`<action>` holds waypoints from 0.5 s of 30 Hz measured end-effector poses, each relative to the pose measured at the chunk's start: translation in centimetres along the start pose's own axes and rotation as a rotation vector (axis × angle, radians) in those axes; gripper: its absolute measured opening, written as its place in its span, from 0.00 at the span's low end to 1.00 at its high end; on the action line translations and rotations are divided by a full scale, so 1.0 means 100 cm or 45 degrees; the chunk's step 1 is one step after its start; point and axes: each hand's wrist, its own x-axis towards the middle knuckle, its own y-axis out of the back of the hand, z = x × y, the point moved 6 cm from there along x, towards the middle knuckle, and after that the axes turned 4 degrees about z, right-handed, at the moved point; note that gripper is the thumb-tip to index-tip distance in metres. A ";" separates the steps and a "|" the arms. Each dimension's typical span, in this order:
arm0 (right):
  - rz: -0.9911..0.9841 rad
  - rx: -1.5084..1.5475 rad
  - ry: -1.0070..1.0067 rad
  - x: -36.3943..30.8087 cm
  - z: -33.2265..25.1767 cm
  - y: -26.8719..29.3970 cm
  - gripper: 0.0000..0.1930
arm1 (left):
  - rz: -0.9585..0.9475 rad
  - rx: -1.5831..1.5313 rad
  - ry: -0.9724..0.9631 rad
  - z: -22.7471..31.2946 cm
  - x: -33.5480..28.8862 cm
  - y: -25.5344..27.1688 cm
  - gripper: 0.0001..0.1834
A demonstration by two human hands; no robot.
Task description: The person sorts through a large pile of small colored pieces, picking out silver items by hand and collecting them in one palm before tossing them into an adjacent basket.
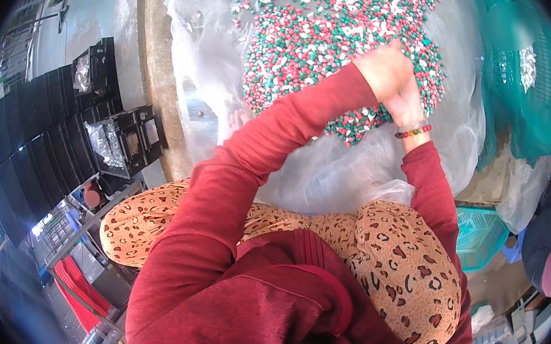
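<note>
In front of me lies a wide spread of small red, green and white pieces (286, 60), like short capsules or pellets; their exact kind is too small to tell. My left hand (383, 68) reaches across to the right above them, its fingers curled closed. Pressed against it is my right hand (405, 103), with a beaded bracelet (413, 131) at the wrist. The fingers of the right hand are mostly hidden where the two hands meet. Whatever they hold, if anything, is too small or covered to see. Translucent plastic sheeting (328, 177) lies beneath the pieces.
Green netting over a basket (517, 76) stands at the far right, with white pieces inside. A turquoise basket (481, 238) sits beside my right leg. Black crates (123, 137) holding clear bags line the left. Another person's leg (549, 225) shows at the right edge.
</note>
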 end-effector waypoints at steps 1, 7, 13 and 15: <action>0.147 -0.138 0.053 0.005 0.005 0.002 0.20 | -0.004 -0.032 0.059 0.003 -0.002 -0.010 0.09; 0.422 -0.185 0.256 -0.003 -0.037 0.020 0.13 | 0.475 -0.453 0.240 -0.032 -0.004 0.029 0.12; 0.016 0.117 0.344 -0.038 -0.111 -0.102 0.10 | 0.214 -0.062 0.603 -0.187 0.028 -0.069 0.11; -0.136 0.036 0.567 -0.065 -0.152 -0.144 0.10 | 0.156 -0.020 0.690 -0.198 0.021 -0.105 0.10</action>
